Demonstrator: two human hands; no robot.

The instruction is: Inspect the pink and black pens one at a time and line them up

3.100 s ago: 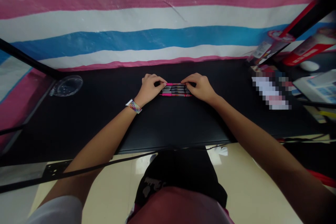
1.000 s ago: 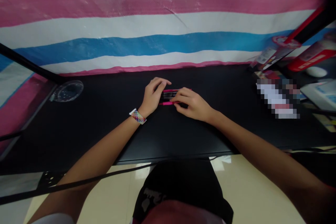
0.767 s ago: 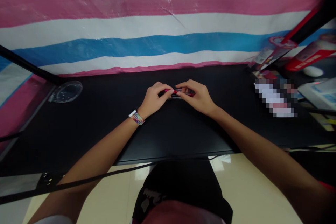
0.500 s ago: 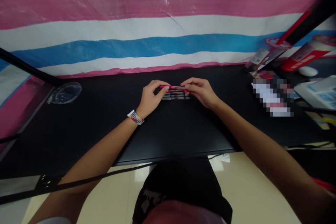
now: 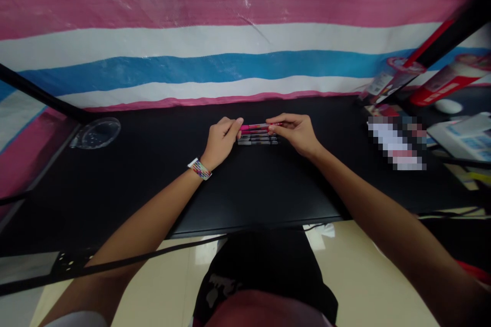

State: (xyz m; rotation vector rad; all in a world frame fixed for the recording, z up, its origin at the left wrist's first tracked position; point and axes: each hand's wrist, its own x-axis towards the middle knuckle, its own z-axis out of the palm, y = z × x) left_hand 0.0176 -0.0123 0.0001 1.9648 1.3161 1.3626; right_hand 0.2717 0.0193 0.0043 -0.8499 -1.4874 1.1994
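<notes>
Between my two hands lies a pink-capped pen point(image 5: 256, 126), level and parallel to a row of pens. My left hand point(image 5: 222, 139) is closed, thumb and fingers together at the pink cap end; its other fingertips are partly hidden. The thumb and fingers of my right hand point(image 5: 295, 132) pinch the pen's other end. Just below, on the black table, several dark and clear pens point(image 5: 258, 140) rest side by side, with another pink pen at the top of the row.
A round clear plastic container point(image 5: 100, 133) is at the table's left. To the right are a clear-and-red cup point(image 5: 391, 79), a red-and-white container point(image 5: 447, 82), a white mouse point(image 5: 448, 106) and a white device with keys point(image 5: 466, 135). A striped plastic sheet point(image 5: 230, 66) hangs behind.
My left thumb has shifted left and up, uncovering more of the pink cap. The pen has moved slightly, and my right hand still pinches its end.
</notes>
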